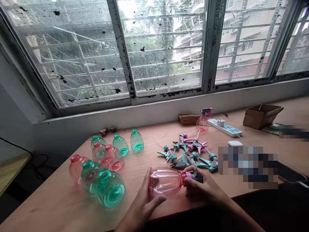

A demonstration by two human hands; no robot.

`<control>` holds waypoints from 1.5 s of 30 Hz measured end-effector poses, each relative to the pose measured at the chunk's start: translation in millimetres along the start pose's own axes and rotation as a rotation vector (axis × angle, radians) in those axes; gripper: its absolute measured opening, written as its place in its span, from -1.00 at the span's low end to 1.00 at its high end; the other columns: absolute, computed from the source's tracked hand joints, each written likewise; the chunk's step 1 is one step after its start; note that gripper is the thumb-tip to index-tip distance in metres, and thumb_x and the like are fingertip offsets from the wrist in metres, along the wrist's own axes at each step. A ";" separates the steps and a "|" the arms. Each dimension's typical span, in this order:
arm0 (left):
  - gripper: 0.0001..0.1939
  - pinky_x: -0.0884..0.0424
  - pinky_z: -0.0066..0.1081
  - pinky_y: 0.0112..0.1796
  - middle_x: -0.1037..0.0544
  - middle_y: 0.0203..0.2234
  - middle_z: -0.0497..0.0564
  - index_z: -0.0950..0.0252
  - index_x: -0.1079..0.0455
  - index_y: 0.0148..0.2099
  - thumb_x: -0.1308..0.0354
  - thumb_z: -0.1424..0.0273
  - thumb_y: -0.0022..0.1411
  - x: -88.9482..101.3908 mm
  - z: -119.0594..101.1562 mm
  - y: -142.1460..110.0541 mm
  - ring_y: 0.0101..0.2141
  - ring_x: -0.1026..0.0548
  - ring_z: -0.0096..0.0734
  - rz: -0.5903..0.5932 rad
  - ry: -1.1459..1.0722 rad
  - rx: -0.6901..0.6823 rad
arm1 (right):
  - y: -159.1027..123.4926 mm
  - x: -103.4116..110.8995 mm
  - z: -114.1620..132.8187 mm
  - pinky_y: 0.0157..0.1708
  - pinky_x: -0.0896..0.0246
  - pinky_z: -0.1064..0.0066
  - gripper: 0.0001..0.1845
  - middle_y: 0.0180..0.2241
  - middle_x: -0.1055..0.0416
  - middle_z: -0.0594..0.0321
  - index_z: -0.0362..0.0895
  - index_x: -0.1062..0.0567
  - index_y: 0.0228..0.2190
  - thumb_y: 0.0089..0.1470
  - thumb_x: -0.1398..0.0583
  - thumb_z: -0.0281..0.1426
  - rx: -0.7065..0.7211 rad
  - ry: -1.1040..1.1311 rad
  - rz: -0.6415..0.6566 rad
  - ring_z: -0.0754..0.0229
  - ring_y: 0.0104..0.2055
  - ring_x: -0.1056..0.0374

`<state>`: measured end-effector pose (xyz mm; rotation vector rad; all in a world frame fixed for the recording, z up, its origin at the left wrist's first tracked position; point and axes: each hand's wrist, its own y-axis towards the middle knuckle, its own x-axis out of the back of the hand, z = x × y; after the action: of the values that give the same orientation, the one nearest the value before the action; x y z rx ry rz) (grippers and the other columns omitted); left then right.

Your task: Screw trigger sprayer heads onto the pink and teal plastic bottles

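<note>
A clear pink spray bottle (166, 182) lies on its side between my hands, above the table's front edge. My left hand (151, 199) cups its rounded base, thumb along the near side. Around the pink collar and dark grey spray head (196, 176) at its neck, the fingers of my right hand (200, 185) are closed. Just beyond lies a pile of trigger spray heads (180, 161), teal-and-grey and pink-and-grey, with thin white tubes. To the left stand several open-necked bottles, among them a green bottle (111, 190) and a pink bottle (77, 169).
A pink bottle with its sprayer fitted (202, 124) stands at the back, beside a flat cardboard box (188, 119) and a white power strip (225, 128). An open carton (259, 116) and a white case (235, 143) are on the right. Windows run behind the table.
</note>
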<state>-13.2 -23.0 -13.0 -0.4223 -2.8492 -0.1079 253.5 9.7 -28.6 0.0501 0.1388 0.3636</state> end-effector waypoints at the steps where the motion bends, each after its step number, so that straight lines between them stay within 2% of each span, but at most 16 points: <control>1: 0.07 0.00 -0.05 0.29 -0.27 0.27 0.29 0.27 0.38 0.48 -0.27 0.13 0.22 -0.1 -1.0 0.2 0.27 -0.24 0.03 -0.001 0.009 -0.008 | 0.4 0.4 -0.3 -0.32 -0.47 0.28 -0.60 -0.41 -0.53 0.25 -0.13 -0.41 -0.19 0.08 -0.35 -0.13 0.002 0.002 -0.011 0.17 -0.42 -0.49; 5: 0.08 -0.05 -0.12 0.26 -0.37 0.17 0.25 0.26 0.40 0.48 -0.30 0.22 0.21 -1.3 -4.6 -1.1 0.21 -0.30 -0.04 -0.019 0.094 -0.037 | 0.8 0.9 -0.7 -0.33 -0.47 0.30 -0.61 -0.40 -0.54 0.25 -0.13 -0.42 -0.21 0.08 -0.35 -0.13 0.020 -0.003 -0.034 0.16 -0.41 -0.49; 9: 0.13 -0.08 -0.14 0.24 -0.36 0.14 0.25 0.30 0.46 0.47 -0.27 0.11 0.21 -1.0 -1.1 -1.9 0.19 -0.31 -0.03 -0.019 0.065 -0.019 | -0.4 -1.2 0.6 -0.36 -0.44 0.33 -0.61 -0.48 -0.56 0.24 -0.13 -0.42 -0.20 0.09 -0.33 -0.12 0.032 -0.039 -0.021 0.16 -0.45 -0.49; 12: 0.04 -0.10 -0.14 0.23 -0.35 0.14 0.27 0.36 0.34 0.47 -0.18 0.01 0.25 0.3 3.7 -0.1 0.18 -0.31 -0.01 -0.033 0.036 -0.001 | -0.8 -2.4 0.6 -0.40 -0.42 0.36 -0.57 -0.52 -0.56 0.26 -0.13 -0.41 -0.18 0.07 -0.34 -0.11 0.015 -0.039 -0.008 0.16 -0.48 -0.49; 15: 0.01 -0.10 -0.14 0.24 -0.35 0.15 0.25 0.33 0.25 0.47 -0.22 0.05 0.23 0.6 3.8 1.4 0.18 -0.32 -0.01 -0.040 0.033 0.008 | -0.4 -2.0 0.2 -0.37 -0.43 0.34 -0.55 -0.51 -0.55 0.27 -0.13 -0.41 -0.18 0.05 -0.35 -0.09 -0.006 -0.015 -0.014 0.15 -0.47 -0.49; 20: 0.03 -0.03 -0.15 0.27 -0.38 0.16 0.18 0.20 0.37 0.47 -0.27 0.22 0.24 -1.4 -5.6 -1.5 0.21 -0.30 -0.07 -0.020 0.070 -0.032 | 0.4 -0.8 2.4 -0.34 -0.45 0.30 -0.55 -0.46 -0.53 0.27 -0.12 -0.44 -0.21 0.04 -0.35 -0.06 0.011 -0.021 -0.043 0.13 -0.42 -0.48; 25: 0.10 -0.04 -0.13 0.26 -0.36 0.17 0.21 0.22 0.47 0.47 -0.28 0.19 0.23 -0.6 -2.5 -2.3 0.20 -0.30 -0.06 -0.012 0.077 -0.036 | 1.2 -1.6 -1.0 -0.33 -0.48 0.25 -0.51 -0.47 -0.51 0.27 -0.13 -0.43 -0.21 -0.01 -0.36 -0.04 -0.003 -0.025 -0.036 0.13 -0.44 -0.48; 28: 0.06 -0.14 -0.09 0.22 -0.43 0.04 0.19 0.29 0.32 0.47 -0.27 0.09 0.20 1.9 4.9 0.9 0.10 -0.39 -0.04 -0.045 0.044 -0.002 | 2.1 -2.6 -5.0 -0.36 -0.49 0.24 -0.47 -0.50 -0.50 0.28 -0.13 -0.41 -0.20 -0.04 -0.37 -0.02 -0.015 0.003 -0.017 0.14 -0.47 -0.47; 31: 0.05 -0.16 -0.09 0.22 -0.41 0.07 0.19 0.28 0.17 0.46 -0.32 0.08 0.14 2.4 6.7 3.0 0.12 -0.37 0.01 -0.058 0.030 0.001 | 2.7 -3.1 -5.9 -0.36 -0.48 0.24 -0.46 -0.51 -0.51 0.27 -0.12 -0.41 -0.21 -0.04 -0.36 0.01 -0.009 -0.008 -0.009 0.12 -0.48 -0.48; 33: 0.06 -0.11 -0.12 0.24 -0.38 0.14 0.18 0.23 0.21 0.47 -0.34 0.14 0.14 1.2 4.4 2.8 0.16 -0.34 0.00 -0.067 0.046 -0.029 | 2.7 -3.2 -4.9 -0.36 -0.47 0.24 -0.45 -0.52 -0.52 0.26 -0.12 -0.41 -0.21 -0.04 -0.35 0.02 -0.004 -0.024 -0.010 0.11 -0.48 -0.49; 35: 0.05 -0.09 -0.14 0.26 -0.40 0.12 0.15 0.20 0.31 0.47 -0.31 0.19 0.20 -0.3 1.6 1.9 0.16 -0.35 -0.06 -0.068 0.085 -0.066 | 2.5 -3.4 -3.8 -0.37 -0.46 0.26 -0.46 -0.52 -0.52 0.26 -0.12 -0.42 -0.22 -0.04 -0.35 0.03 -0.003 -0.032 -0.016 0.10 -0.47 -0.50; 38: 0.07 -0.12 -0.15 0.23 -0.44 0.07 0.17 0.23 0.42 0.48 -0.27 0.20 0.23 -1.4 0.0 0.3 0.13 -0.38 -0.08 -0.055 0.125 -0.094 | 2.2 -3.8 -3.2 -0.40 -0.45 0.29 -0.46 -0.53 -0.53 0.26 -0.12 -0.43 -0.23 -0.04 -0.35 0.03 -0.004 -0.038 -0.026 0.09 -0.47 -0.51; 41: 0.15 -0.13 -0.16 0.23 -0.40 0.12 0.24 0.30 0.46 0.47 -0.31 0.16 0.19 -0.2 1.5 -0.8 0.17 -0.35 -0.02 -0.039 0.088 -0.052 | 2.0 -4.1 -3.9 -0.40 -0.44 0.30 -0.48 -0.53 -0.53 0.26 -0.12 -0.42 -0.22 -0.03 -0.36 0.01 0.002 -0.032 -0.024 0.10 -0.48 -0.50; 45: 0.00 -0.17 -0.11 0.21 -0.40 0.13 0.24 0.29 0.25 0.47 -0.24 0.09 0.24 1.7 2.4 -0.4 0.15 -0.36 0.01 -0.062 0.014 -0.017 | 1.8 -4.0 -4.5 -0.40 -0.46 0.29 -0.49 -0.50 -0.53 0.27 -0.11 -0.42 -0.22 -0.04 -0.37 -0.02 -0.006 -0.011 -0.026 0.11 -0.47 -0.51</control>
<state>-15.5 -22.7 -14.9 -0.3349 -2.8503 -0.1456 248.5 10.1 -32.4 0.0441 0.1277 0.3380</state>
